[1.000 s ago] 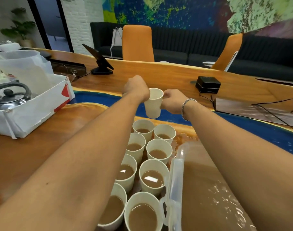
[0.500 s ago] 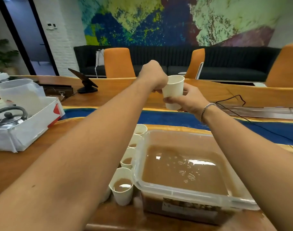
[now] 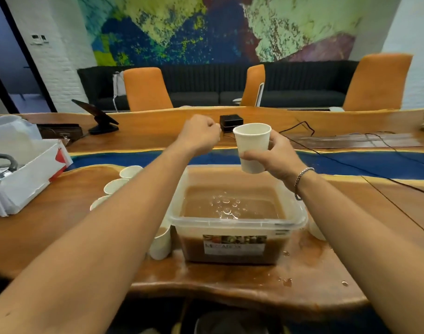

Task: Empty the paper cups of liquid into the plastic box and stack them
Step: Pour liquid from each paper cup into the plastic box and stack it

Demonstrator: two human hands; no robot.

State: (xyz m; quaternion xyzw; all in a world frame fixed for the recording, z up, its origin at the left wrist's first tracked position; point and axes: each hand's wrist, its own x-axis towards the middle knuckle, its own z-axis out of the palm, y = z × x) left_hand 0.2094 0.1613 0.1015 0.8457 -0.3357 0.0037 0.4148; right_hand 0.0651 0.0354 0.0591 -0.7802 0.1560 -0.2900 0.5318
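Just above the plastic box [image 3: 237,224] rim, right hand [image 3: 276,157] grips a paper cup [image 3: 253,145] — left hand [image 3: 201,135] fisted, empty.

I'm seeing matt white paper on the cup [image 3: 253,147] my right hand [image 3: 277,161] is gripping; below that hand the clear plastic box [image 3: 230,223] is gleaming glossy, and the varnished wood bench [image 3: 230,282] is shining wet.

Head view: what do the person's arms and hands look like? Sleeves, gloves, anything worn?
Both forearms are bare to the frame edge, with no sleeves in view. There are no gloves on the left hand or the right hand, and no rings that I can make out. The only thing worn is a silver chain-link bracelet on the right wrist. The left wrist has no watch or band.
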